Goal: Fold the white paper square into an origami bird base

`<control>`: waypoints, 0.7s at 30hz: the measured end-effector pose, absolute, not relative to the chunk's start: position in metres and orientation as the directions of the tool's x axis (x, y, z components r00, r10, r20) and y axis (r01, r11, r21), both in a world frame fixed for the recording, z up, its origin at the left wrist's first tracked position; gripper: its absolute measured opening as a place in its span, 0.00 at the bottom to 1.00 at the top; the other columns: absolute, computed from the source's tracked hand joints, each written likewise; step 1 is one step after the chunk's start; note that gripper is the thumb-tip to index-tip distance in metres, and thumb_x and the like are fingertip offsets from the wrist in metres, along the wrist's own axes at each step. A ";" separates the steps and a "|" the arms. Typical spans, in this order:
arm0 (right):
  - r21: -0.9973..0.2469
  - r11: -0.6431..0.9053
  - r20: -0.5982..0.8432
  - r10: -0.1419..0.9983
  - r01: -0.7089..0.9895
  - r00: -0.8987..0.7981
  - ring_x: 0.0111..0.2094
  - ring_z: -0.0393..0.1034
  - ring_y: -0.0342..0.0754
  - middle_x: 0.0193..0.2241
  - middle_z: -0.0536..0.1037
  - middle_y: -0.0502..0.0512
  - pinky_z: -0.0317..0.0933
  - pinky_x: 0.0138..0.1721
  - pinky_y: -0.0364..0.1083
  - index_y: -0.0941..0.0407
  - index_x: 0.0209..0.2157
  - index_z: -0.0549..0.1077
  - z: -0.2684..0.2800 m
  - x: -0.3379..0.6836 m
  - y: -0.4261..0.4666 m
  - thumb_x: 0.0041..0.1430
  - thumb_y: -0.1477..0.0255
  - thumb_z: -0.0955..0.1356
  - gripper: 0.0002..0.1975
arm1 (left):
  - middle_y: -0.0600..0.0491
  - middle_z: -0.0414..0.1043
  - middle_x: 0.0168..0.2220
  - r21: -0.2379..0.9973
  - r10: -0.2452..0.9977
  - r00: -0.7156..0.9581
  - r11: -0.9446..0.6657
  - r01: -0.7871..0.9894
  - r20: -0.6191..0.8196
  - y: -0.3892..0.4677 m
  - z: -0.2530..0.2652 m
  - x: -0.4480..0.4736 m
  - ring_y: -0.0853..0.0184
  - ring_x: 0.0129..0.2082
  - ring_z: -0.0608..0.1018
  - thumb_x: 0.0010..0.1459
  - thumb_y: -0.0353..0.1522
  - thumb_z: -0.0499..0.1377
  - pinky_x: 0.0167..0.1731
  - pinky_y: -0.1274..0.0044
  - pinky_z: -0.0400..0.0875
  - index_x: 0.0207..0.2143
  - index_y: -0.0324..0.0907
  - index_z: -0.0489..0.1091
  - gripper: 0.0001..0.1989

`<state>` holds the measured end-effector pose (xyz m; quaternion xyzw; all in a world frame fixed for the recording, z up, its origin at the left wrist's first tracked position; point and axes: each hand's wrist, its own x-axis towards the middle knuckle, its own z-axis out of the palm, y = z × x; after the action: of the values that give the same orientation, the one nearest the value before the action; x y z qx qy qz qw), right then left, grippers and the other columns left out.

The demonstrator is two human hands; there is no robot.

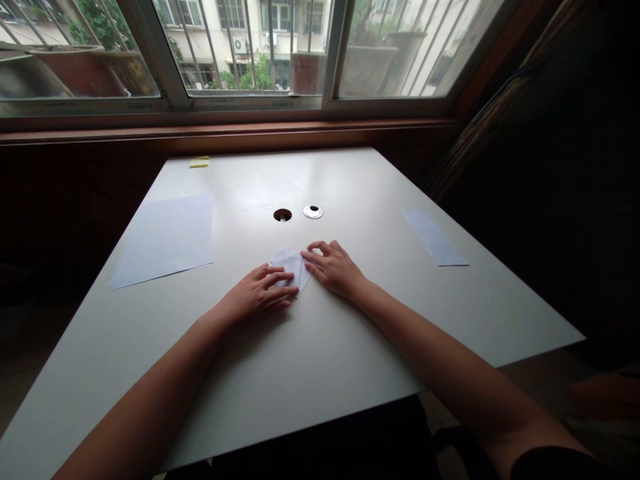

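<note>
A small folded piece of white paper [287, 257], with a crease running down it and a pointed lower end, lies on the white table [320, 360] between my hands. My left hand [263, 287] rests over its left and lower part, fingers spread and lying on the paper. From the other side, my right hand [333, 267] touches the paper's right edge with thumb and forefinger tips. Its other fingers are bent and stand apart from the sheet. Part of the paper is hidden under my left fingers.
Large white sheets [165, 240] lie at the left, and a narrow paper strip [435, 237] at the right. Beyond my hands are a round table hole [283, 215] and its loose cover [313, 212]. A yellow sticky-note pad [199, 162] sits near the far edge, below the window [250, 47].
</note>
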<state>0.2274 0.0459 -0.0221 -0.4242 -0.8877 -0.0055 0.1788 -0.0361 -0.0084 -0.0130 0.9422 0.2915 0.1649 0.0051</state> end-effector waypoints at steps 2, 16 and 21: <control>-0.161 0.653 0.342 0.740 0.740 -0.579 0.45 0.60 0.55 0.52 0.72 0.56 0.60 0.50 0.54 0.50 0.56 0.72 -0.023 0.228 0.045 0.68 0.64 0.63 0.18 | 0.51 0.71 0.56 0.135 0.568 0.747 -0.818 0.559 0.345 -0.006 -0.014 -0.037 0.59 0.57 0.71 0.67 0.37 0.56 0.60 0.61 0.66 0.54 0.50 0.72 0.15; -0.286 0.808 0.444 0.588 0.515 -0.676 0.52 0.66 0.53 0.52 0.76 0.55 0.65 0.54 0.55 0.53 0.50 0.73 -0.023 0.229 0.043 0.67 0.70 0.64 0.11 | 0.44 0.68 0.53 0.308 0.740 0.590 -0.672 0.673 0.323 -0.008 -0.017 -0.036 0.56 0.56 0.72 0.62 0.41 0.59 0.52 0.65 0.74 0.46 0.44 0.69 0.14; -0.291 0.844 0.465 0.536 0.450 -0.704 0.48 0.67 0.52 0.48 0.77 0.56 0.68 0.50 0.53 0.50 0.49 0.76 -0.022 0.228 0.043 0.66 0.69 0.66 0.11 | 0.44 0.67 0.53 0.324 0.743 0.600 -0.669 0.669 0.295 -0.010 -0.014 -0.036 0.56 0.58 0.71 0.62 0.42 0.58 0.52 0.66 0.75 0.47 0.44 0.67 0.15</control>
<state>0.2282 0.0426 -0.0224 -0.2682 -0.9198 0.0778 0.2756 -0.0358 -0.0096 -0.0135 0.8900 0.3967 0.2060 0.0902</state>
